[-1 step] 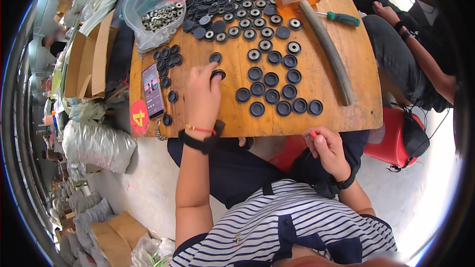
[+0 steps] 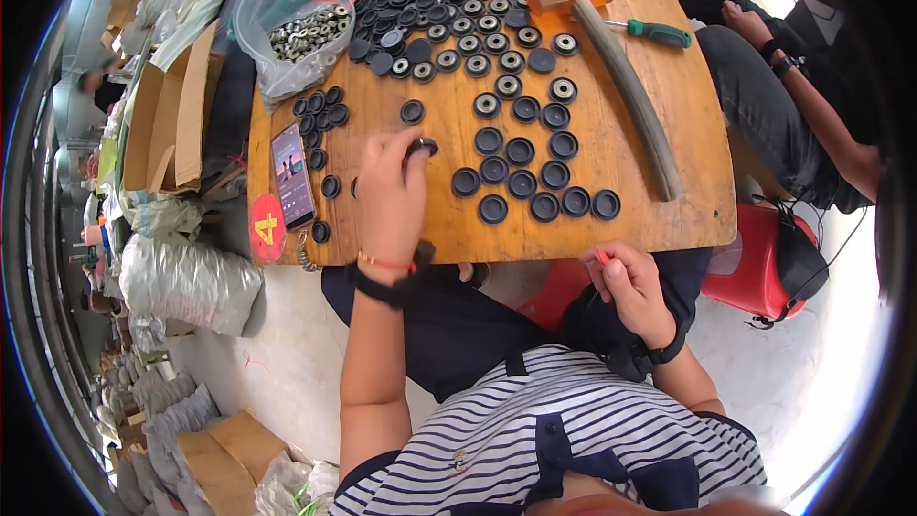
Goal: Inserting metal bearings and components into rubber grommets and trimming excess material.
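My left hand [image 2: 394, 193] is over the middle of the wooden table, thumb and fingers closed on a black round cap [image 2: 422, 146]. Just beyond it another black cap [image 2: 412, 112] lies on the wood. At the near table edge, my right hand [image 2: 630, 291] is closed around a small red piece [image 2: 602, 256], of which only the tip shows. Between the hands, toward the right, several empty black caps [image 2: 522, 183] lie spread out. Farther back, many caps hold metal ring-shaped inserts, such as this capped bearing [image 2: 511, 61].
A plastic bag of small metal parts [image 2: 308, 38] stands at the back left. A phone [image 2: 292, 177] lies beside a group of black caps [image 2: 322, 110]. To the right are an orange-headed mallet [image 2: 626, 100] and a green-handled screwdriver [image 2: 661, 34]. Another person [image 2: 793, 105] sits at the right.
My left hand, holding the cap, has shifted very slightly, and the whole view has moved a little. The right hand stays at the table edge with the red piece.
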{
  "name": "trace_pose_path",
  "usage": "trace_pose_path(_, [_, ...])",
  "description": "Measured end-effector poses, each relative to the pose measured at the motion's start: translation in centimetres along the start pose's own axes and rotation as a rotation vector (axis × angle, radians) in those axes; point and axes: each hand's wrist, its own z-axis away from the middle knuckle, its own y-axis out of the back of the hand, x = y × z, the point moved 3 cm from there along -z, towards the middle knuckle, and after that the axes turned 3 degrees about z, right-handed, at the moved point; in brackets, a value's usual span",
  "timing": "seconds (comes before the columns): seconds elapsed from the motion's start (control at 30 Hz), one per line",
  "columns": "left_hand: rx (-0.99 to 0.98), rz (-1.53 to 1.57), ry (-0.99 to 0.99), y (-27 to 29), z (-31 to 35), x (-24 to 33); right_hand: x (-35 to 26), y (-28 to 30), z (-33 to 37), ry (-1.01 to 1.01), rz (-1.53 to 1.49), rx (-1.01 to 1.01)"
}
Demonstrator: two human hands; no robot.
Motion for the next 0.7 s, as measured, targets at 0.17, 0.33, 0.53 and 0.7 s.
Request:
trace_pose_path(0.17, [-0.298,1.187,0.551,-2.6,8.8,4.8,-2.2,-1.3,0.1,0.24,0.06,-0.037])
trace_pose_path(0.33, [-0.425,1.416,0.708,-5.9,13.7,5.5,-2.2,-2.9,-0.2,0.197,0.17,0.008])
trace_pose_path(0.53, [-0.728,1.419,0.737,-5.9,14.9,5.0,-2.9,-2.7,0.4,0.031,0.004,-0.104])
trace_pose_path(0.7, [-0.85,1.185,0.632,-5.0,14.9,6.0,-2.0,-2.6,1.0,0.122,0.154,-0.071])
